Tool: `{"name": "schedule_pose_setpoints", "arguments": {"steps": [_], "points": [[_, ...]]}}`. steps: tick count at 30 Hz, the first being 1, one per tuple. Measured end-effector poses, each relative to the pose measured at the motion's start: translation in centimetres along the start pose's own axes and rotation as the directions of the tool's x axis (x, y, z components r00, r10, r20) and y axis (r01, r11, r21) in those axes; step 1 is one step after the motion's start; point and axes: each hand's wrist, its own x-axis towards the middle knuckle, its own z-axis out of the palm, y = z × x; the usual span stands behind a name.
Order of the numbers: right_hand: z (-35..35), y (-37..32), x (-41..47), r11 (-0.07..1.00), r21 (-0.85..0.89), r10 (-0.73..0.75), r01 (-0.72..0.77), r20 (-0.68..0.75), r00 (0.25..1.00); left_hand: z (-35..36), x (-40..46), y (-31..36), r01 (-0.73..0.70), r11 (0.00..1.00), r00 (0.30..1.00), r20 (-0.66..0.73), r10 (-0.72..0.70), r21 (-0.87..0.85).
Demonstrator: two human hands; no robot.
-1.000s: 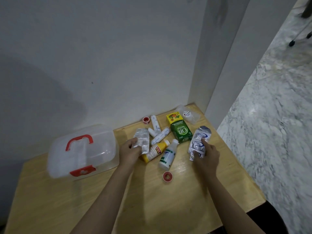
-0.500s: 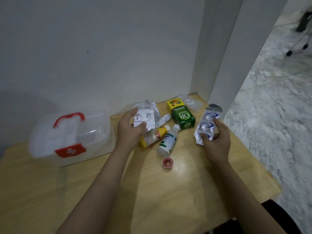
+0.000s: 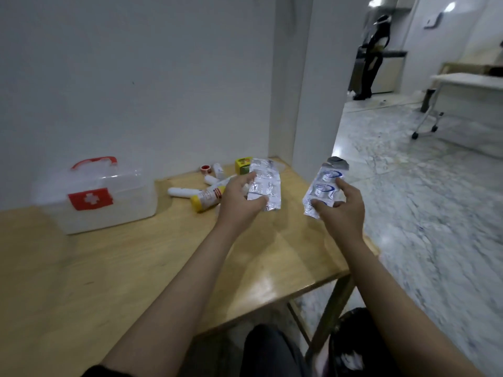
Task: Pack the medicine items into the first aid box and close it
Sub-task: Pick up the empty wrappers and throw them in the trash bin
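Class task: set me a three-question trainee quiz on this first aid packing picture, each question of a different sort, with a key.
1. True or false: the first aid box has its lid shut.
2. What does the left hand hold? A) a silver blister pack B) a yellow bottle C) a red tape roll
3. Fill in: the right hand holds a blister pack with ___ printing.

Key: 1 true; 2 A; 3 blue.

head view, looking down, close over table [image 3: 114, 268]
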Motion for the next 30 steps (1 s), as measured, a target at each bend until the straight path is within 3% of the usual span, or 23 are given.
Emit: {"name": "schedule_pose_setpoints", "arguments": {"steps": [7,15,20,30], "points": [[-10.0,2.5,-2.8,0.997,-0.074,0.022,-0.03,-0.106,0.994,9.1,-5.9,1.8,-0.026,1.0,0.988,0.154,0.024,0.012],[-19.0,11.7,-7.3,0.943,-0.201,0.213,-0.267,-0.256,0.943,20.2,-12.2,-1.3,-0.089,0.992,0.885,0.465,0.035,0.095],[-21.0,18.3,-11.3,0.841,-0.265,0.412,-0.472,-0.25,0.876,23.3,-14.7,-6.0,-0.205,0.955,0.799,0.6,0.037,0.215],[-20.9,25.6,-16.3,0.621,-0.405,0.673,-0.671,-0.165,0.721,27.6,-16.8,-16.8,-0.012,0.889,0.639,0.687,-0.345,0.458]]}}
